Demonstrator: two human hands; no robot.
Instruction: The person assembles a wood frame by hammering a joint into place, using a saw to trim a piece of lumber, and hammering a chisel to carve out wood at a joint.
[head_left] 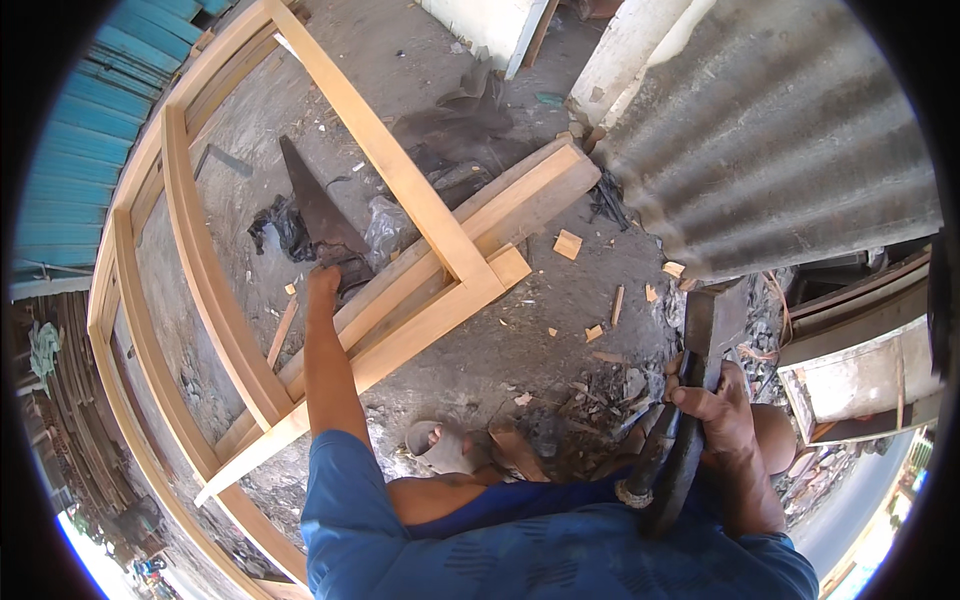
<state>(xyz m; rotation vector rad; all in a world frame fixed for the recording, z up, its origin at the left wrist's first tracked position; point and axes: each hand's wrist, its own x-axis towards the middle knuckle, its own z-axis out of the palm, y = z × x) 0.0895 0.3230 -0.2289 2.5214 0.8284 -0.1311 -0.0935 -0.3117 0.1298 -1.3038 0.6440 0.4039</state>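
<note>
My left arm reaches over the near rail of a pale wooden frame (pixel 400 345). At its end my left hand (pixel 325 284) is closed at the handle end of a handsaw (pixel 312 200), whose dark, tapering blade points away over the ground; the fingers are partly hidden. On the right, my right hand (pixel 722 405) grips two dark-handled tools together in front of my body. One is a hatchet-like tool (pixel 715 312) with a blocky metal head upward. The other looks like a chisel (pixel 655 450), its worn handle end pointing down toward my lap.
The frame's long curved rails and crosspieces fill the left side. A thick timber beam (pixel 560 185) lies under its near end. Black plastic (pixel 283 228) and clear plastic (pixel 388 230) lie by the saw. Wood chips (pixel 568 244) dot the ground. A corrugated sheet (pixel 770 130) stands at right.
</note>
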